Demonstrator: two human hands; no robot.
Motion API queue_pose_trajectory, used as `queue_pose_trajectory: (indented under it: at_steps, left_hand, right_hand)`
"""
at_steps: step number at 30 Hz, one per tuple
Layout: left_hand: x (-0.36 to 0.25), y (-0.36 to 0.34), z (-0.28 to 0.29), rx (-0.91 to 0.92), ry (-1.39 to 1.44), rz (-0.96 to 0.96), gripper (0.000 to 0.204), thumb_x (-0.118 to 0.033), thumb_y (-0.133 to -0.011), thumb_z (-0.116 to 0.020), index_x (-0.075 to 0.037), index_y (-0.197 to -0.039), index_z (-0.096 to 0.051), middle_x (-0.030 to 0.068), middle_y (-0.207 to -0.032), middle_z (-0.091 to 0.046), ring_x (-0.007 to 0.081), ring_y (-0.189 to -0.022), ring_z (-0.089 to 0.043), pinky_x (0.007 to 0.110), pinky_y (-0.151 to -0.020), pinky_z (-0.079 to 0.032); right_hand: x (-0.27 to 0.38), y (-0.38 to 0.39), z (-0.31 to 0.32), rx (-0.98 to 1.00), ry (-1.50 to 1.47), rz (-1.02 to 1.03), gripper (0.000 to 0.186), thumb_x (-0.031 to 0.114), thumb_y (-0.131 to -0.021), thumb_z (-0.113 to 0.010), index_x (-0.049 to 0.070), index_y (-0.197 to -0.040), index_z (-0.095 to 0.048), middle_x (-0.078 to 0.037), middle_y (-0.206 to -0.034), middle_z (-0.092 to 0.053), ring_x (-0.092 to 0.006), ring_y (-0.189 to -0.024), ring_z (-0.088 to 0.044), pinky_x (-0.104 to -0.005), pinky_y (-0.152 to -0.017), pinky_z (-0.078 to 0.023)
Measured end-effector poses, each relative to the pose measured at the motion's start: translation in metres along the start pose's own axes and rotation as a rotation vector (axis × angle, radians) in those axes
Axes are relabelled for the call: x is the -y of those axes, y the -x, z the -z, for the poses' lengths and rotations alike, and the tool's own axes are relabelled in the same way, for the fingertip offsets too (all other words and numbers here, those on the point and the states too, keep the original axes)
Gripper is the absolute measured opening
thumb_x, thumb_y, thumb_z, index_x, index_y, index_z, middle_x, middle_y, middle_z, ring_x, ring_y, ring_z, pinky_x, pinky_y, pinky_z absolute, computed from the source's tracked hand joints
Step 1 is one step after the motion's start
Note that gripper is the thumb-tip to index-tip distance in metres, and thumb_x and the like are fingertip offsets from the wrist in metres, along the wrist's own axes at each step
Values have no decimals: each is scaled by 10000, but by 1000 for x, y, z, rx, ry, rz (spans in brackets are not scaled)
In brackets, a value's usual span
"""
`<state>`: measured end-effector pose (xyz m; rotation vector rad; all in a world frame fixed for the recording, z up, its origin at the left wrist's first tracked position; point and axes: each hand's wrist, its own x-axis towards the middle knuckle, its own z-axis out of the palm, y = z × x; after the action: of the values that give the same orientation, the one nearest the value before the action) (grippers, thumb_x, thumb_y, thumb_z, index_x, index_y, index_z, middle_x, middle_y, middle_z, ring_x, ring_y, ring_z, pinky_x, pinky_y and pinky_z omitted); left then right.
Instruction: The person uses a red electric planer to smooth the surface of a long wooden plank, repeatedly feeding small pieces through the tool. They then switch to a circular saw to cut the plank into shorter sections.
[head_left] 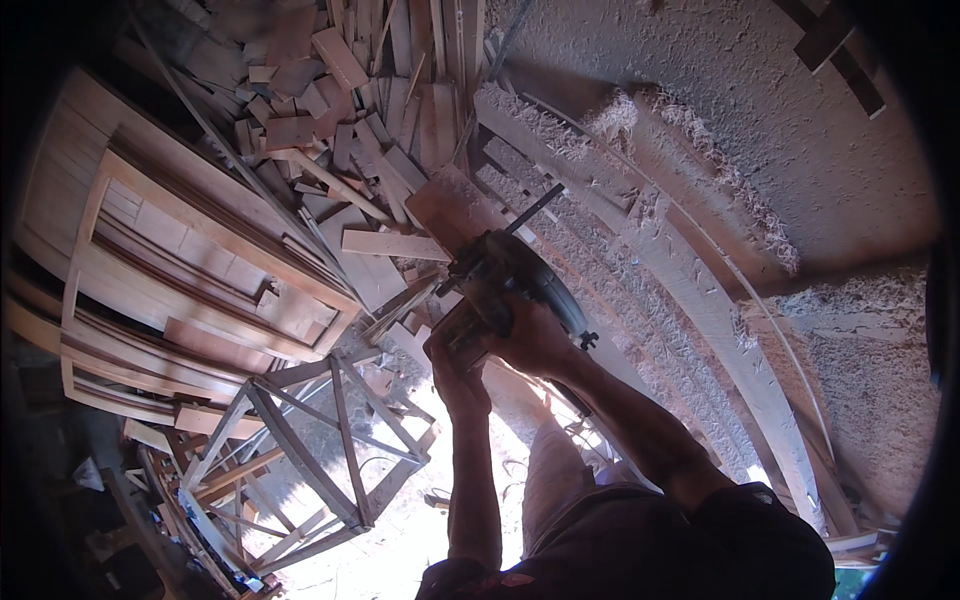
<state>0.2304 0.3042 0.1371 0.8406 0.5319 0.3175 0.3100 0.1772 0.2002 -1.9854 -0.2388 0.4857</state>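
Near the middle of the view I hold a dark handheld power tool (497,268) that looks like a circular saw, with a rounded guard on its right side. A thin rod sticks out from its far end. My right hand (533,338) is closed around the top of the tool. At its near end, my left hand (460,372) wraps around the body from the left. Just beyond the tool lies a reddish-brown board (452,205), partly covered by it. The blade is hidden, and I cannot tell whether it touches the wood.
A heap of wood offcuts (300,100) lies at the far left. Wooden frames (200,210) stack on the left, above a metal stand (345,440). Long planks (740,330) covered in shavings curve along the right, beside a rough wall (720,60). Bright light falls on the floor below.
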Motion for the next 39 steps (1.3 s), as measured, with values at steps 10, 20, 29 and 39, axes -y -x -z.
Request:
queue_pose_trajectory:
  at_steps: [10,20,29,39]
  left_hand:
    - [4,-28,16,-9,26,5,506,-499,-1067,-466,-111,-1392,-489,125,-1370,-573,266,-1265,-586,432,-1051,-488]
    - [-2,-75,27,26,36,14,532,-518,-1061,-445,-146,-1441,-468,114,-1391,-592,259,-1287,-586,464,-1068,-480]
    - [-43,-110,9,189,75,-277,565,-519,-1042,-521,-141,-1456,-449,103,-1444,-544,255,-1304,-563,458,-1077,-488]
    - [-28,39,-53,423,132,-358,629,-532,-996,-629,-107,-1420,-441,98,-1441,-494,229,-1338,-501,431,-1125,-444]
  right_hand:
    - [6,-25,-8,-19,25,54,538,236,-766,-795,-25,-1209,-635,-253,-1002,-731,-403,-955,-732,-471,-844,-575]
    - [19,-70,-20,29,-7,97,545,148,-770,-734,36,-1290,-617,-274,-1084,-712,-425,-1036,-706,-481,-915,-587]
    - [40,-103,-17,-23,-11,343,527,217,-804,-756,-4,-1265,-630,-243,-1092,-721,-381,-1035,-717,-430,-899,-569]
    - [45,90,76,-316,89,619,609,130,-810,-818,6,-1359,-585,-216,-1094,-724,-370,-1038,-724,-439,-876,-581]
